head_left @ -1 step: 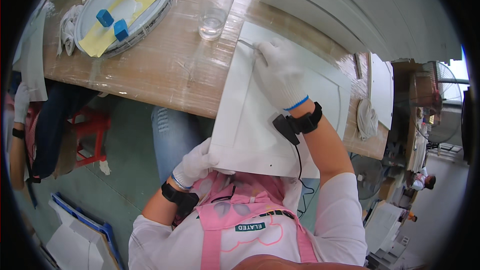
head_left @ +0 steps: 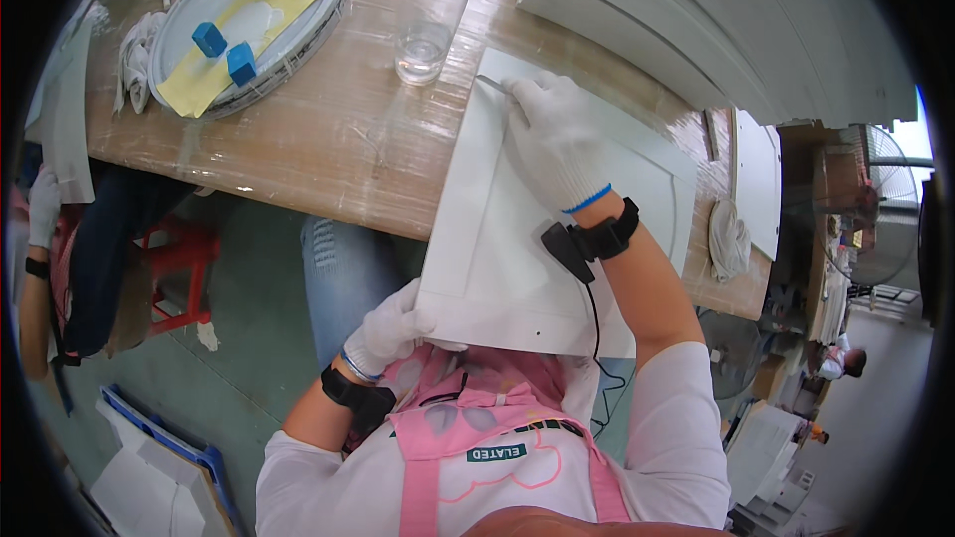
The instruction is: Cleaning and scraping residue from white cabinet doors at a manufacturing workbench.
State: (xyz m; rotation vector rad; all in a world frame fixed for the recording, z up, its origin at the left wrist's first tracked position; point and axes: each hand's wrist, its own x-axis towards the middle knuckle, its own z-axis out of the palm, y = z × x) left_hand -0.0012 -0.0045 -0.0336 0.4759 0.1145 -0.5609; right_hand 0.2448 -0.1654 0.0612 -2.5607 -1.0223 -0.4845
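Observation:
A white panel (head_left: 487, 259) with a recessed middle, like a cabinet door, lies partly on the table, its near edge at my lap. My left hand (head_left: 390, 326), in a white knit glove, is closed on the panel's near left corner. Over the far left part of the panel is my gloved right hand (head_left: 557, 129). Its fingers are closed around a thin grey metal tool (head_left: 487, 83), whose end points toward the panel's far left corner. The glove hides the rest of the tool, so its exact kind does not show.
A clear bottle (head_left: 428, 30) stands just beyond the panel. Farther left, a round lid (head_left: 184, 25) holds a yellow sheet and blue blocks. White panels (head_left: 686, 30) are stacked at far right. A cloth (head_left: 731, 239) lies right. A co-worker's gloved hand (head_left: 44, 204) shows far left.
The metal tool's angle over the panel has shifted very slightly. Both hands stay in nearly the same place.

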